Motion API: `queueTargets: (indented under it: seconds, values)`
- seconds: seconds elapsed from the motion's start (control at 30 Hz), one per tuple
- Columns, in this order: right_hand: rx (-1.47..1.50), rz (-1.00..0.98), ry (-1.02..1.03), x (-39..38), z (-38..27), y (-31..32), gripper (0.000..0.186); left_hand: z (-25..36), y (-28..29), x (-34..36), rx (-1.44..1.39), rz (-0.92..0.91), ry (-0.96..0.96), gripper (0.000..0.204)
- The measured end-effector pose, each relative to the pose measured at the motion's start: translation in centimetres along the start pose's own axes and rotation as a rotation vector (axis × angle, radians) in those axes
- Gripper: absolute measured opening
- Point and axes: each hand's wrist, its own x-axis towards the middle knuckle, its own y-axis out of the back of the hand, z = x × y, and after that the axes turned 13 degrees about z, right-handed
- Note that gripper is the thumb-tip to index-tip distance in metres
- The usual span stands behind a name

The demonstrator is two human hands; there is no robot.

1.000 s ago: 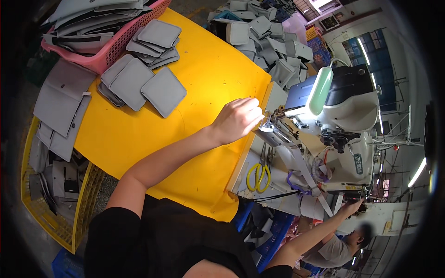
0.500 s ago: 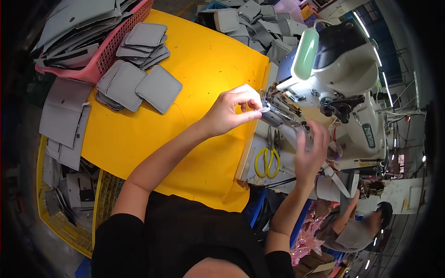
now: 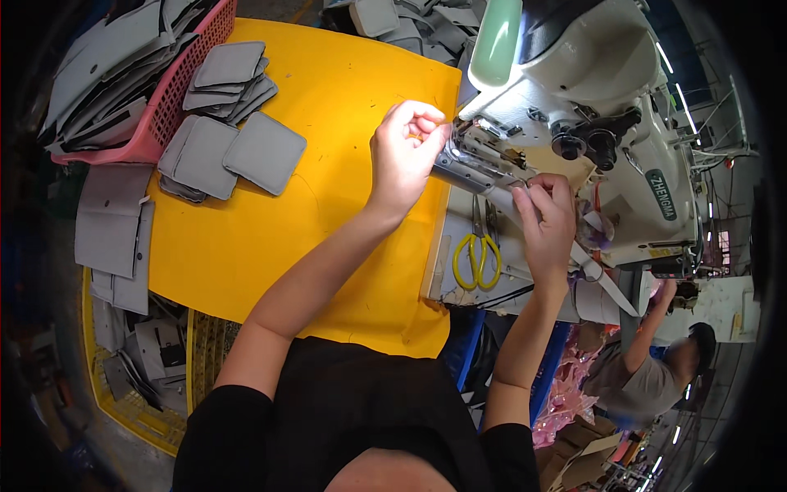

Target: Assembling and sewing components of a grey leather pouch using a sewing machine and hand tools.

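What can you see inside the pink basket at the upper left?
The pink basket holds a heap of flat grey pieces, some showing black parts. The basket's bottom and whatever lies beneath the upper pieces are covered.

Glossy sewing machine (image 3: 615,70), plastic scissor handles (image 3: 475,264), matt grey panels (image 3: 266,153).

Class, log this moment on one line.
left hand: at sewing machine cylinder arm, grip unclear; right hand: beside it, grip unclear; yellow-handled scissors: unheld; gray panels: on yellow tabletop
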Motion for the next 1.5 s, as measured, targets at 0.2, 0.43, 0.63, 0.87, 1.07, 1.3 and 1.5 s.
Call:
queueTargets:
  seconds: [0.2,0.43,0.63,0.87,1.07,1.3,1.5]
  values:
    - [0.137,0.032,-0.047,-0.5,0.0,0.2,0.017,1.2,0.2,-1.9,0.181,0.106,-0.150,0.008]
    - [0.211,0.037,-0.100,-0.7,0.0,0.6,0.016,1.1,0.1,-2.1,0.067,0.120,-0.120,0.005]
    - [0.200,-0.044,-0.137,-0.4,-0.1,0.7,0.014,0.6,0.3,-1.6,0.010,0.079,-0.018,0.003]
    - [0.175,0.020,-0.089,-0.7,0.5,-0.1,0.015,0.1,-0.1,-1.7,-0.115,0.078,0.123,0.002]
    - [0.259,0.012,-0.127,-1.4,0.5,0.4,0.010,0.2,0.5,-1.6,-0.144,0.029,0.106,0.002]
    - [0.050,0.355,0.010,-4.2,1.1,-0.8,0.011,-1.1,2.2,0.3,-0.059,-0.082,0.080,0.004]
    - [0.093,0.379,-0.089,-14.3,-1.1,-5.7,0.010,-9.3,5.9,14.4,0.433,-0.075,0.000,0.010]
